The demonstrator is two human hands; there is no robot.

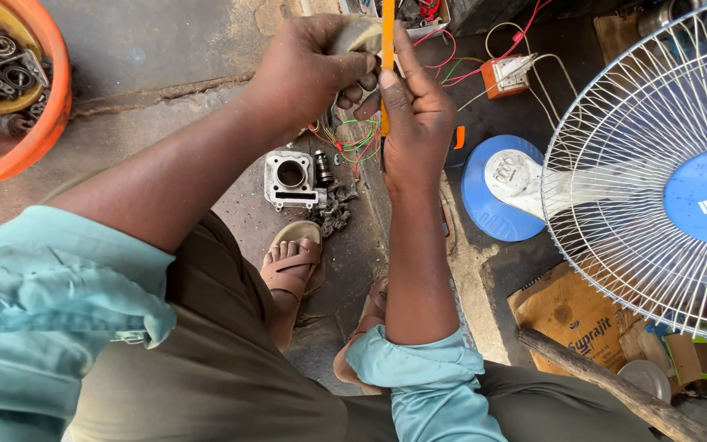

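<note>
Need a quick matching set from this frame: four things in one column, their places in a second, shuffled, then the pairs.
1. orange basin
2. metal cylinder block
3. fan
4. yellow strip

A. right side of view
B. between the left hand and right hand
C. top left corner
D. on the ground above the sandalled foot

Pairs: 1-C, 2-D, 3-A, 4-B

Glossy orange plastic basin (pixel 47 123), white wire-metal fan guard (pixel 615 164), dull cast-metal cylinder block (pixel 292 178), rough concrete floor (pixel 165 49).
</note>
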